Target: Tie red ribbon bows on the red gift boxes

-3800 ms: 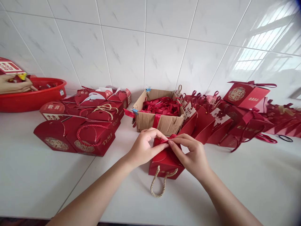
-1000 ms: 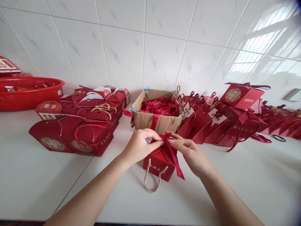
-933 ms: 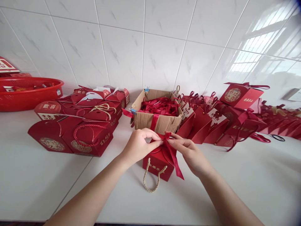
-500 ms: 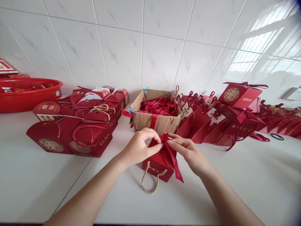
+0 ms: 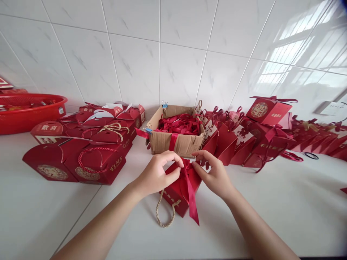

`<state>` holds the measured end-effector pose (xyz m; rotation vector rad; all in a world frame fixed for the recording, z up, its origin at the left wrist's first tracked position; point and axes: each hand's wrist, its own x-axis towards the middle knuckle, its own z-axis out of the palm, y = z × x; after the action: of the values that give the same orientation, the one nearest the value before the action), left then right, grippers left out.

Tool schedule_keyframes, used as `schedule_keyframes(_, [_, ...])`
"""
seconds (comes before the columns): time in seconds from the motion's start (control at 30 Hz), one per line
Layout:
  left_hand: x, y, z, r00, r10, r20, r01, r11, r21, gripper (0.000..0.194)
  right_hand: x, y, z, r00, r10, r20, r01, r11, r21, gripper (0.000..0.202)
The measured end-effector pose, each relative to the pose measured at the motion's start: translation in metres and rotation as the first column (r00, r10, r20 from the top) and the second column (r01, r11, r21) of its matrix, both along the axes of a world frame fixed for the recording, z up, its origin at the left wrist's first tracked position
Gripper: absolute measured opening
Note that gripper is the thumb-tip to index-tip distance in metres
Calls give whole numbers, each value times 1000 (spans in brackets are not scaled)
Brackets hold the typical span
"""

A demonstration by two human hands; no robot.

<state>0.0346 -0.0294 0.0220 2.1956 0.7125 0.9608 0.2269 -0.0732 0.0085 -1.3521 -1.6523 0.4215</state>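
Observation:
A small red gift box [image 5: 173, 190] stands on the white counter between my hands, with a beige rope handle [image 5: 166, 224] hanging at its front. Dark red ribbon [image 5: 192, 200] is knotted on its top, and one tail hangs down over the near side. My left hand [image 5: 159, 172] has thumb and forefinger closed on the ribbon at the left of the knot. At the right of the knot my right hand [image 5: 213, 173] touches the ribbon with its fingers curled; whether it pinches the ribbon is hidden.
Behind the box is a cardboard box [image 5: 187, 143] of red ribbons. Handled red boxes [image 5: 97, 162] and a red basket [image 5: 32, 115] stand left. Rows of red bags [image 5: 223, 142] and stacked ribboned boxes [image 5: 271, 113] stand right, near a black ring [image 5: 311, 155].
The red gift box has turned and tipped slightly, and its ribbon tail hangs lower. My right fingers have spread away from the knot. The whole view has shifted a little.

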Motion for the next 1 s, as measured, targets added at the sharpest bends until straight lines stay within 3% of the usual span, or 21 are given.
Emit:
schedule_keyframes(0.1, [2,0,0,1000,-16,21,15,998,60,14,5,-4,5,998,10,-63,-7,998,59,21])
schedule_keyframes(0.2, [2,1,0,999,-27,21,26,996,81,16,12,-6,10,991,79,-106,-83,996,-40,25])
schedule_keyframes(0.3, [1,1,0,999,-44,-2,45,997,59,18,16,-5,10,996,77,52,-71,991,-109,37])
schedule_keyframes(0.37, [1,1,-1,998,-64,-23,65,997,36,21,16,-3,10,987,37,153,-27,997,-66,42])
schedule_keyframes(0.43, [1,0,-1,996,-85,-40,86,996,23,23,13,-2,9,988,18,154,-23,999,32,38])
schedule_keyframes(0.57, [2,-1,-3,998,-63,-15,63,998,-5,17,1,-6,7,983,150,101,-166,969,182,15])
schedule_keyframes(0.63, [1,-1,-3,999,-36,-4,35,999,-31,21,-5,-8,5,972,200,124,-223,951,215,15])
schedule_keyframes(0.83, [-2,0,0,999,-42,16,44,991,-125,30,-13,-8,1,948,281,150,-310,921,235,28])
schedule_keyframes(1.0, [-1,-1,2,999,-51,13,53,974,-221,29,-12,-8,-1,961,245,128,-268,939,217,25])
